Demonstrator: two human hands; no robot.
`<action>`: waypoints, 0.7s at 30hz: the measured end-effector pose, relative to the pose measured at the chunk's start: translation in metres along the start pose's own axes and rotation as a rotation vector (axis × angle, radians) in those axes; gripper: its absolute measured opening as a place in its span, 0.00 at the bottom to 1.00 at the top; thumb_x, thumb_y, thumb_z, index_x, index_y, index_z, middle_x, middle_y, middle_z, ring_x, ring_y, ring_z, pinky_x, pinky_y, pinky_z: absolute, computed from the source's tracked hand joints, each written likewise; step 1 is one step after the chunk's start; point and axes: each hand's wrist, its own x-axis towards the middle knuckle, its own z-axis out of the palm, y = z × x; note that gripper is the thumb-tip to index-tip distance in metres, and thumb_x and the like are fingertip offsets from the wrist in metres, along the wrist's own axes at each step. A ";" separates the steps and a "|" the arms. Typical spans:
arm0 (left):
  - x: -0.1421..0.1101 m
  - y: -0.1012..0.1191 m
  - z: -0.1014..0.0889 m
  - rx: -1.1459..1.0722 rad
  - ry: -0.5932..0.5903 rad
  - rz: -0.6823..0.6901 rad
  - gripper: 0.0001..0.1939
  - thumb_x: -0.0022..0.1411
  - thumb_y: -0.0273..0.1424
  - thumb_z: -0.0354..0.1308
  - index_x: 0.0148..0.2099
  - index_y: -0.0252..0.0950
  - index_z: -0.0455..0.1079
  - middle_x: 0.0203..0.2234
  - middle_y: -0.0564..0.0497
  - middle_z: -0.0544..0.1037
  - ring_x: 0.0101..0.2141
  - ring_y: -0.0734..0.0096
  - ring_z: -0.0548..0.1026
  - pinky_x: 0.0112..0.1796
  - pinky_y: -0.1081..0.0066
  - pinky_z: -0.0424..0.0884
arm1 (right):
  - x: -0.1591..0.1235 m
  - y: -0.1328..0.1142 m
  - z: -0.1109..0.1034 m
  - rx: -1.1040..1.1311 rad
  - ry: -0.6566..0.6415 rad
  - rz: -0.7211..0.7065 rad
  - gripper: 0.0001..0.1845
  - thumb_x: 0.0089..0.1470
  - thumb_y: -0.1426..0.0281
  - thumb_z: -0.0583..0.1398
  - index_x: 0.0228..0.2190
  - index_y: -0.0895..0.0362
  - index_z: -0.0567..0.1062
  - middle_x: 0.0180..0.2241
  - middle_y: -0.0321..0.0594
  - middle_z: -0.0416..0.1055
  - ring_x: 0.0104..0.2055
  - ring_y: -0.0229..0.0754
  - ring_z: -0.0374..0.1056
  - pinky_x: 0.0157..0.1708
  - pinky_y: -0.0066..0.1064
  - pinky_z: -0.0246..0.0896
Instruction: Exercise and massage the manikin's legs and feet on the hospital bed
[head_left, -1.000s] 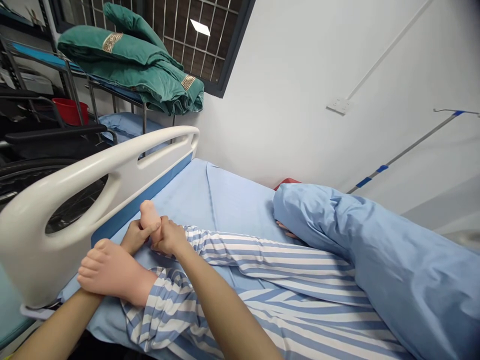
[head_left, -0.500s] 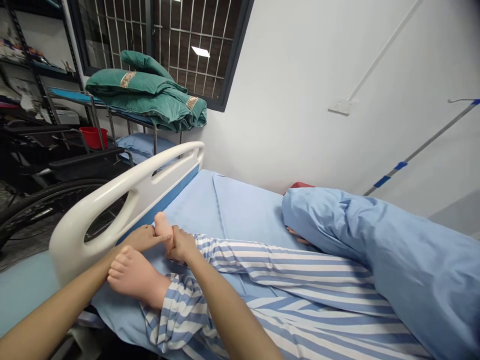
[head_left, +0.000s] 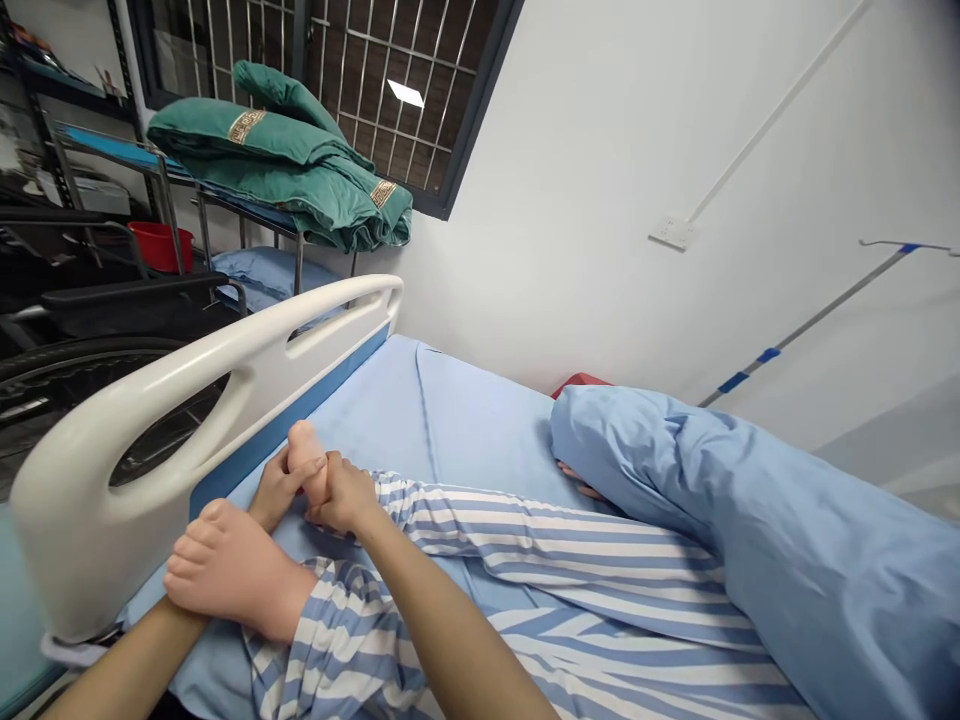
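Note:
Two bare, smooth feet, like a manikin's, stick out of blue-and-white striped trousers (head_left: pixel 540 525) on the bed. Both my hands are on the far foot (head_left: pixel 304 443). My left hand (head_left: pixel 279 490) grips it from the left, with the thumb across it near the toes. My right hand (head_left: pixel 346 495) wraps round the ankle side, just beyond the trouser cuff. In front of my left wrist, hiding part of it, is the near foot (head_left: pixel 236 565), toes up and to the left. My fingers' undersides are hidden.
The white footboard (head_left: pixel 247 350) borders the bed on the left, with a wheelchair (head_left: pixel 120 310) behind it. A blue quilt (head_left: pixel 720 480) covers the right side, some fingertips (head_left: pixel 577 478) showing under its edge. Green folded bedding (head_left: pixel 285 165) lies beneath the window. Pale blue sheet (head_left: pixel 480 400) shows along the wall.
My left hand has drawn in from beside the footboard and its fingers now close round the far foot. My right hand keeps its hold. The whole view has shifted somewhat.

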 end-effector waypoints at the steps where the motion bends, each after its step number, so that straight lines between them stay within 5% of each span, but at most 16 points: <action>1: 0.001 -0.004 0.001 0.001 -0.035 0.014 0.13 0.42 0.38 0.64 0.30 0.38 0.67 0.19 0.55 0.70 0.22 0.72 0.65 0.25 0.72 0.61 | 0.000 0.001 0.000 -0.003 0.007 -0.008 0.38 0.32 0.56 0.66 0.44 0.54 0.58 0.43 0.43 0.69 0.43 0.52 0.68 0.39 0.40 0.60; 8: 0.003 -0.016 -0.004 0.238 -0.105 0.046 0.13 0.49 0.37 0.59 0.20 0.38 0.61 0.11 0.55 0.64 0.18 0.74 0.61 0.24 0.71 0.57 | 0.000 0.000 0.001 -0.015 0.011 -0.026 0.36 0.34 0.55 0.64 0.44 0.54 0.58 0.44 0.44 0.68 0.43 0.52 0.67 0.38 0.40 0.60; 16: -0.009 0.017 -0.008 0.527 -0.199 0.024 0.19 0.51 0.41 0.56 0.15 0.39 0.60 0.09 0.52 0.63 0.19 0.71 0.62 0.25 0.70 0.57 | -0.003 -0.005 -0.005 -0.002 -0.013 0.000 0.38 0.33 0.57 0.66 0.45 0.55 0.58 0.45 0.45 0.68 0.45 0.53 0.67 0.39 0.40 0.59; 19: -0.041 0.032 0.002 0.726 0.075 -0.001 0.16 0.54 0.38 0.52 0.18 0.38 0.63 0.15 0.49 0.68 0.23 0.67 0.65 0.27 0.69 0.58 | -0.004 -0.007 -0.005 0.003 0.004 -0.001 0.37 0.32 0.59 0.66 0.44 0.55 0.59 0.44 0.45 0.68 0.44 0.54 0.67 0.39 0.40 0.59; 20: -0.056 0.036 0.007 0.816 0.407 -0.008 0.15 0.56 0.37 0.48 0.21 0.38 0.64 0.18 0.48 0.69 0.26 0.65 0.67 0.28 0.68 0.58 | -0.004 -0.007 -0.005 0.008 0.012 0.001 0.36 0.33 0.59 0.65 0.44 0.55 0.59 0.44 0.45 0.68 0.44 0.54 0.67 0.39 0.40 0.59; 21: -0.069 0.038 0.012 0.854 0.558 -0.017 0.16 0.60 0.36 0.42 0.28 0.37 0.67 0.23 0.44 0.71 0.31 0.60 0.67 0.30 0.66 0.58 | -0.004 -0.007 -0.004 0.014 0.019 0.008 0.34 0.34 0.59 0.64 0.44 0.55 0.60 0.43 0.45 0.69 0.43 0.53 0.67 0.38 0.40 0.58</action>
